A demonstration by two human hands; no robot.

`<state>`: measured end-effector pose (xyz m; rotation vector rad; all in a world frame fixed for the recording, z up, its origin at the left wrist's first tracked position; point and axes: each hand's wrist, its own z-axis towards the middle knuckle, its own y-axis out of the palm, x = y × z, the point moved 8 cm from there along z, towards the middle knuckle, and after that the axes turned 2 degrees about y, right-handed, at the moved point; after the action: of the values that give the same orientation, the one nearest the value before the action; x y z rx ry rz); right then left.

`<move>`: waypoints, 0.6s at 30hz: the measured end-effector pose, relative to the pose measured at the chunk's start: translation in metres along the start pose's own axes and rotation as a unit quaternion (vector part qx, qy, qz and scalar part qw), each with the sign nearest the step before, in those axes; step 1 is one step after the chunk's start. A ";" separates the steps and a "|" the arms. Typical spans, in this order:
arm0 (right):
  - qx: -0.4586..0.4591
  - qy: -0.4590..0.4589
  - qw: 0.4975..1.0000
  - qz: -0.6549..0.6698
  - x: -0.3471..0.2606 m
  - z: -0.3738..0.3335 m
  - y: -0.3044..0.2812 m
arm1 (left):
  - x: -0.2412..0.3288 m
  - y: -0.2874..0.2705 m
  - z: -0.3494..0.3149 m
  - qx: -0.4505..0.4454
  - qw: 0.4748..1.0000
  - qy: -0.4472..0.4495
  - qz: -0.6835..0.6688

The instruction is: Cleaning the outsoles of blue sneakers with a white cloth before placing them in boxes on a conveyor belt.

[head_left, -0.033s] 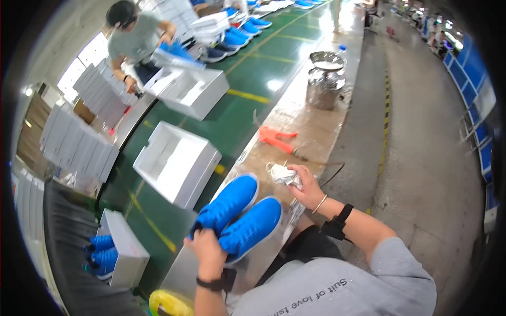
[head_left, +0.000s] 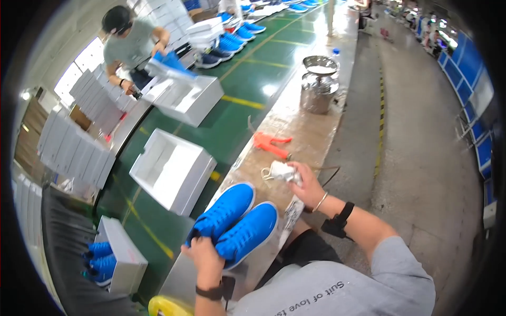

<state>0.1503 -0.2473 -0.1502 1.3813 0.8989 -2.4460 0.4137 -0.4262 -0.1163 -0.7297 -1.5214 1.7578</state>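
Note:
My left hand (head_left: 203, 255) grips the heels of a pair of bright blue shoes (head_left: 234, 221), which lie side by side, toes pointing away, on the worn bench (head_left: 295, 121) in front of me. My right hand (head_left: 307, 185) is closed around a small white bundle of paper with loose strings (head_left: 278, 171), held just above the bench beyond the shoes' toes. An orange hand tool (head_left: 270, 143) lies on the bench a little farther out, apart from both hands.
An open white shoebox (head_left: 171, 171) rides the green belt (head_left: 247, 68) to my left, with another (head_left: 187, 100) farther on. A box holding blue shoes (head_left: 113, 258) sits at lower left. A metal pot (head_left: 319, 84) stands on the bench. A co-worker (head_left: 132, 45) handles a blue shoe beside stacked white boxes (head_left: 74, 147).

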 end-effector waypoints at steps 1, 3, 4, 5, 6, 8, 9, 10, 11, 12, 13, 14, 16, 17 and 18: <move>0.010 -0.004 1.000 -0.010 -0.005 0.017 -0.021 | -0.002 0.004 -0.005 -0.057 0.998 -0.010 -0.013; 0.078 -0.080 0.991 -0.074 -0.018 0.059 -0.076 | -0.005 0.002 -0.008 -0.112 0.993 0.007 -0.036; 0.103 -0.104 0.982 -0.116 -0.022 0.083 -0.103 | -0.007 0.001 -0.011 -0.113 0.992 0.031 -0.044; 0.128 -0.127 0.971 -0.157 -0.026 0.107 -0.129 | -0.004 -0.006 -0.016 -0.093 0.993 0.077 -0.009; 0.150 -0.136 0.960 -0.195 -0.025 0.132 -0.150 | 0.000 -0.019 -0.017 -0.072 0.990 0.119 0.029; 0.177 -0.144 0.939 -0.257 -0.015 0.181 -0.184 | 0.002 -0.033 -0.018 -0.234 0.964 0.101 -0.080; 0.163 -0.099 0.942 -0.276 -0.003 0.206 -0.196 | 0.004 -0.039 -0.019 -0.211 0.961 0.145 -0.108; 0.148 -0.052 0.943 -0.294 0.010 0.227 -0.205 | 0.012 -0.048 -0.017 -0.190 0.954 0.189 -0.137; 0.154 -0.053 0.941 -0.297 0.018 0.243 -0.212 | 0.018 -0.051 -0.018 -0.206 0.947 0.221 -0.107; 0.143 -0.010 0.933 -0.330 0.032 0.259 -0.211 | 0.025 -0.057 -0.018 -0.222 0.940 0.246 -0.076; 0.131 0.035 0.923 -0.361 0.047 0.271 -0.209 | 0.024 -0.052 -0.016 -0.225 0.934 0.270 -0.060; 0.132 0.035 0.922 -0.362 0.057 0.280 -0.208 | 0.022 -0.044 -0.018 -0.229 0.927 0.294 -0.044; 0.016 0.079 0.923 -0.377 0.092 0.289 -0.189 | 0.020 -0.027 -0.016 -0.228 0.915 0.330 -0.042; 0.031 0.094 0.918 -0.385 0.104 0.291 -0.189 | 0.015 -0.015 -0.015 -0.258 0.911 0.320 -0.038; 0.022 0.096 0.918 -0.384 0.106 0.294 -0.181 | 0.011 -0.008 -0.018 -0.290 0.907 0.304 -0.036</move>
<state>-0.1961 -0.2636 -0.0513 1.5021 1.7164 -2.8937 0.4219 -0.4060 -0.1112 -1.3429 -1.5762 0.8626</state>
